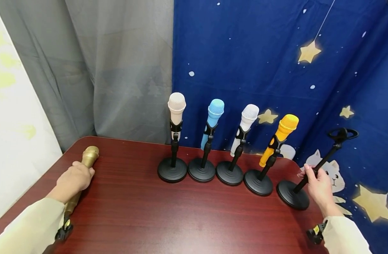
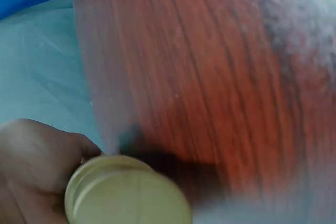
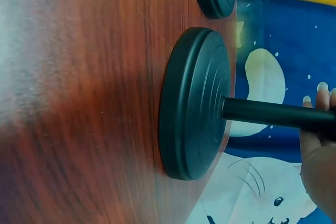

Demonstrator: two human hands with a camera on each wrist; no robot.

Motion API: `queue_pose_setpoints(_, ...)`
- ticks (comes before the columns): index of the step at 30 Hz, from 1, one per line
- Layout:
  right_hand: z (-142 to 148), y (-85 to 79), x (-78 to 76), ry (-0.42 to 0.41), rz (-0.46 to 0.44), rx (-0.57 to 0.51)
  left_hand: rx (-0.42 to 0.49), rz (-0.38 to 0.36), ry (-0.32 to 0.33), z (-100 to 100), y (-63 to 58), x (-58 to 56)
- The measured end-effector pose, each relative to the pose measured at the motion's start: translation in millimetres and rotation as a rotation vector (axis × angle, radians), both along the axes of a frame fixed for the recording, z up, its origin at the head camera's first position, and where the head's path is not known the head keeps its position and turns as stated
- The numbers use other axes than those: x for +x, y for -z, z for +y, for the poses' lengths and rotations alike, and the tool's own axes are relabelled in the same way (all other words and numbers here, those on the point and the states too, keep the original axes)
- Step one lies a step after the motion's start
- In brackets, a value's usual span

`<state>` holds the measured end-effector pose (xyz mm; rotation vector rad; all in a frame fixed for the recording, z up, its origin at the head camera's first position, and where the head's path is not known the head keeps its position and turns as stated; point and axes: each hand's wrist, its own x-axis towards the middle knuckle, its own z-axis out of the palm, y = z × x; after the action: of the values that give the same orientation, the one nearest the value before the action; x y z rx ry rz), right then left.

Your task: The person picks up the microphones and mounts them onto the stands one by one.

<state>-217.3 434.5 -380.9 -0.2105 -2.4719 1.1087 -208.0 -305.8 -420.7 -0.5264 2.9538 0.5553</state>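
On the left side of the table my left hand (image 1: 75,177) grips a gold microphone (image 1: 90,156) round its handle, its head pointing away from me. The left wrist view shows the round gold handle end (image 2: 134,198) beside the palm. At the far right my right hand (image 1: 319,183) holds the pole of a black microphone stand (image 1: 328,154), whose top ring carries no microphone. In the right wrist view the stand's round base (image 3: 194,106) is at the table's edge, with fingers (image 3: 322,98) around the pole.
Left to right along the back edge stand a beige microphone (image 1: 176,103), a blue microphone (image 1: 215,110), a white microphone (image 1: 249,114) and a yellow microphone (image 1: 286,127), each on a black stand. Behind the reddish-brown table (image 1: 181,218) hang a grey curtain (image 1: 130,70) and a starry blue curtain (image 1: 244,46).
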Motion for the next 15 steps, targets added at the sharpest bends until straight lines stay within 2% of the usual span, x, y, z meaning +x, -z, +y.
queue_pose_setpoints(3,-1,0.1,6.2,-0.015,0.013,0.01,-0.007,0.007,0.042,-1,-0.9,1.1)
queue_pose_setpoints(7,-5,0.5,16.1,-0.032,0.01,0.019,-0.011,0.059,0.101,-1,-4.8,2.4)
queue_pose_setpoints(15,-14,2.3,35.2,-0.036,0.005,0.051,0.064,0.202,0.142,9,-11.0,9.2)
